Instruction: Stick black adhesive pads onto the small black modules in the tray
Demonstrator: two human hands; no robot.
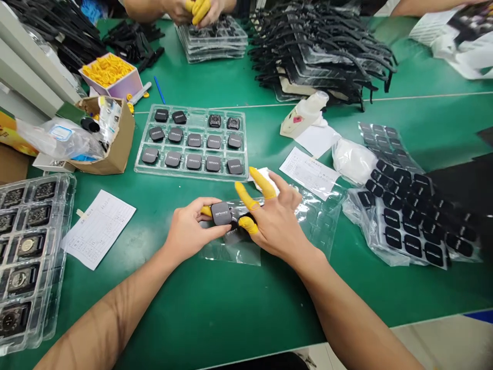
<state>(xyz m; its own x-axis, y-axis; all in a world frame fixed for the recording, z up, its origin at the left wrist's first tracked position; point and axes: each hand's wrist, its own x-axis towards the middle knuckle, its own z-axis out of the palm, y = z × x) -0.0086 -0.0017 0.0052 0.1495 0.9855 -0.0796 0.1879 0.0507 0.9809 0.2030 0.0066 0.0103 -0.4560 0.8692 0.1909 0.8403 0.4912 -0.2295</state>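
My left hand (192, 226) grips a dark, square smartwatch body (221, 213) between thumb and fingers; its lettered face is turned up. One finger behind it wears a yellow cot. My right hand (275, 216) is just to the right, fingers spread, with yellow cots on the thumb and two fingers. Its thumb is close to the watch body's right edge; whether they touch is unclear. Beneath both hands lies a clear plastic sheet (246, 255), with another dark lettered patch partly hidden under the watch body. Beyond them, a clear tray (154, 169) holds several similar watch bodies.
At left are another tray of watch bodies (57, 267), a paper slip (99, 228) and a cardboard box (119, 144). Black film stickers (412, 244), a bottle (304, 114) and another slip (310, 172) lie right. Across the table, a co-worker's hands (200, 11) are above stacked trays.
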